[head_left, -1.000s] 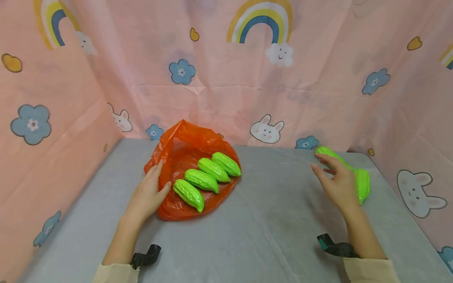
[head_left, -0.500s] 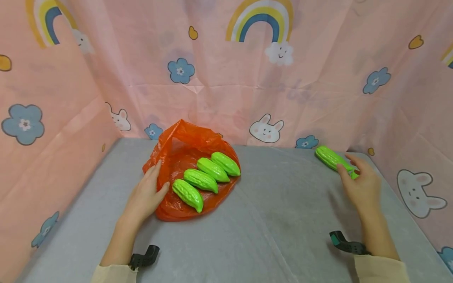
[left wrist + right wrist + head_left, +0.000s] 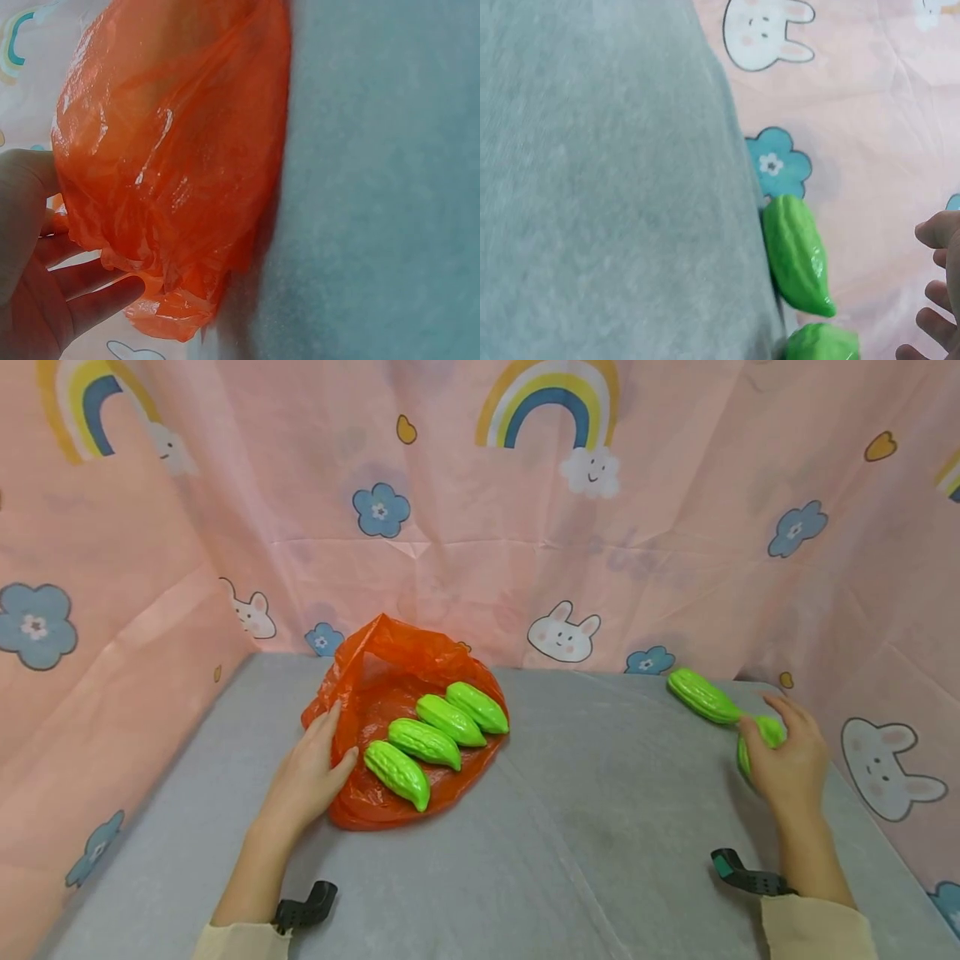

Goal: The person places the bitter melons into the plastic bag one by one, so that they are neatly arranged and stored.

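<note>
An orange plastic bag (image 3: 398, 637) lies with its mouth toward me, holding several bright green bitter melons (image 3: 398, 774) in a slanting row. My left hand (image 3: 303, 777) is at the bag's left side; in the left wrist view its fingers (image 3: 101, 304) are extended against the crumpled plastic. On the right lie two more bitter melons, a farther one (image 3: 702, 696) and a nearer one (image 3: 771, 731) partly hidden behind my right hand (image 3: 793, 768). That hand hovers over the nearer melon, thumb and fingers apart. The right wrist view shows the fingers (image 3: 936, 326) spread, clear of both melons.
A grey cloth covers the table (image 3: 585, 810). Pink printed curtain (image 3: 465, 527) walls it in at the back and both sides. A black wrist strap mount (image 3: 307, 906) sits on each forearm, by the cream sleeves.
My right hand has moved rightward and come over the nearer loose melon, leaving the farther one uncovered. My left hand and the bag have stayed nearly still.
</note>
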Tool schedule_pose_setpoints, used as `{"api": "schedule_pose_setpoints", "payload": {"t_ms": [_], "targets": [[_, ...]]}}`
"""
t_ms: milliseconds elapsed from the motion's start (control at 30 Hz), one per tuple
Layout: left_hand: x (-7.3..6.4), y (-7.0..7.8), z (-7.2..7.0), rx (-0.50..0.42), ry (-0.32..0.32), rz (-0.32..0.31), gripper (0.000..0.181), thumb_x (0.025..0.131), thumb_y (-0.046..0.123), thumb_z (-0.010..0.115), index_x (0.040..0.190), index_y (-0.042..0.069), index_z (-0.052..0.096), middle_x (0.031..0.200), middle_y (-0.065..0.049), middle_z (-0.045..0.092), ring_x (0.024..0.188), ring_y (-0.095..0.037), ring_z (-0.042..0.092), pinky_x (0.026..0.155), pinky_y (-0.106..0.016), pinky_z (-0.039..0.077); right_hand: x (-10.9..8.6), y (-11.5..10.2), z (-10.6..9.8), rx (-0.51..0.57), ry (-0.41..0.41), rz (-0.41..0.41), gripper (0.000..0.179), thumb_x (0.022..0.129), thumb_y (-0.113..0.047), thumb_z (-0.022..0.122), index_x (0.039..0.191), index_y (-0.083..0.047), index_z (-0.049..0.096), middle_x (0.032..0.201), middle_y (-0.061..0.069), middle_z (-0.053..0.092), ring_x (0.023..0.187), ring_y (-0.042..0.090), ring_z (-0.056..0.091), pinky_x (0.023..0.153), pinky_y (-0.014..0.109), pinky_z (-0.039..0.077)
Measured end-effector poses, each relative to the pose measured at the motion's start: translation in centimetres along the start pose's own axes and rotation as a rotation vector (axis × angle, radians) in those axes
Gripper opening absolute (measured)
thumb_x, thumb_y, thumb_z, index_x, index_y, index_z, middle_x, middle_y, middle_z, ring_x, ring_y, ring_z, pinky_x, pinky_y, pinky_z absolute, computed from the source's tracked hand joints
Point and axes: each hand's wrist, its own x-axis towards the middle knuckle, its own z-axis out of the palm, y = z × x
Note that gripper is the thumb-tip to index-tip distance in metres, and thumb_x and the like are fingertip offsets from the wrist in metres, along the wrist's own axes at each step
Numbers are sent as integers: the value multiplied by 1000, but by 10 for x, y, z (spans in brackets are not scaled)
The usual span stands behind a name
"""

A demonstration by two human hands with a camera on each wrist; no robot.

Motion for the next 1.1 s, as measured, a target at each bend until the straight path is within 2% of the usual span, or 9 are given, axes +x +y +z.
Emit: {"api": "schedule_pose_setpoints", "payload": {"t_ms": [200, 367, 700, 933, 1100], "targets": [[1, 0, 0, 0, -7, -5, 76, 101, 23, 57, 162, 5, 16, 163, -22, 30, 145, -46, 38, 116, -66, 33, -1, 15, 2, 30, 32, 30, 45, 95, -12, 63, 138, 2, 59, 148, 25, 53, 142, 45, 43, 121, 62, 29], [1, -1, 1, 9, -2, -1, 76, 101, 23, 57, 162, 4, 17, 163, -22, 31, 144, -46, 39, 116, -66, 33, -2, 25, 2, 11, 36, 47, 45, 95, -13, 63, 138, 2, 59, 147, 26, 53, 142, 45, 43, 121, 62, 28], [4, 3, 1, 7, -10, 19, 76, 101, 24, 57, 162, 6, 17, 163, -22, 31, 144, -46, 40, 116, -66, 33, -6, 41, 1, -94, -4, 96, 49, 94, -15, 59, 139, 5, 55, 144, 30, 53, 137, 50, 45, 117, 64, 30], [-2, 1, 0, 15, -14, -4, 77, 100, 22, 57, 162, 3, 16, 161, -26, 31, 144, -49, 38, 116, -66, 32, -3, 43, 6, -103, -92, 116, 55, 94, -14, 60, 145, 6, 48, 147, 34, 48, 140, 52, 40, 118, 63, 28], [-1, 1, 0, 22, -16, 7, 77, 101, 24, 57, 162, 5, 16, 161, -25, 32, 142, -49, 40, 115, -68, 33, -4, 48, 8, -97, -85, 119, 56, 94, -11, 62, 145, 7, 48, 145, 35, 49, 138, 52, 41, 117, 63, 30]]}}
